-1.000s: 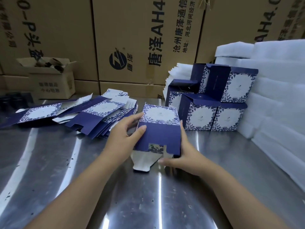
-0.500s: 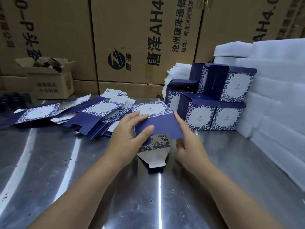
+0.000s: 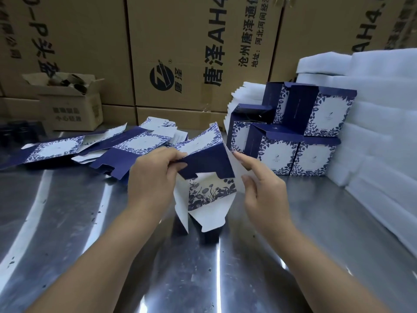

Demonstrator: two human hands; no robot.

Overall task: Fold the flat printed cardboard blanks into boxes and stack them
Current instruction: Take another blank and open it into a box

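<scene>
A blue-and-white floral cardboard blank (image 3: 208, 170) is held above the steel table (image 3: 203, 279), partly opened into a sleeve with its white bottom flaps hanging toward me. My left hand (image 3: 151, 177) pinches its dark blue panel at the left edge. My right hand (image 3: 261, 190) touches its right side, index finger stretched along a white flap. A fanned pile of flat blanks (image 3: 126, 147) lies at the left behind my left hand. Several folded boxes (image 3: 293, 136) stand stacked in two layers at the right.
White foam sheets (image 3: 379, 123) are piled along the right edge. Big printed brown cartons (image 3: 191, 53) wall the back. A small open carton (image 3: 70, 102) sits at the back left beside dark jars (image 3: 15, 132). White inserts (image 3: 243, 96) lean behind the folded boxes.
The blank has been lifted off the table and tilted, opening from flat into a sleeve with its bottom flaps splayed. My right hand has shifted from beneath it to its right side.
</scene>
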